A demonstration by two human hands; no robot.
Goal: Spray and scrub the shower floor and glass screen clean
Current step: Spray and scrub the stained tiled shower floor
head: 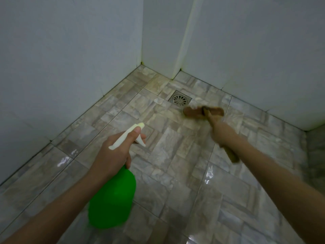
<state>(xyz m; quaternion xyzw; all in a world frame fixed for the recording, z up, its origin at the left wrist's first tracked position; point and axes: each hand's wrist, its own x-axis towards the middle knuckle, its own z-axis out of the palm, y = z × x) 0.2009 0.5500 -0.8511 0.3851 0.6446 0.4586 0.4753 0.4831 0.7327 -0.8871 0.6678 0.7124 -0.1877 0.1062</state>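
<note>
While the scrubbing brush (202,112) is held down on the shower floor (175,164) just beside the drain (179,99), its wooden handle is gripped by the right hand (222,132), which is blurred but plainly wrapped round the shaft. The handle runs from the head back and to the right, past the hand, while the head's long axis is laid crosswise — roughly left to right, with a small patch of foam (194,104) touching its far edge. The spray bottle (112,199), green with a pale top, is grasped at the neck by the left hand (112,155), the thumb laid along the spray head; its nozzle (141,125) is pointed up and to the right, toward the drain and brush. Of the two hands, the right is the nearer to the corner. Scrubbing by the drain is judged to be the step in hand — the glass screen cannot be made out among the pale walls (70,50).
</note>
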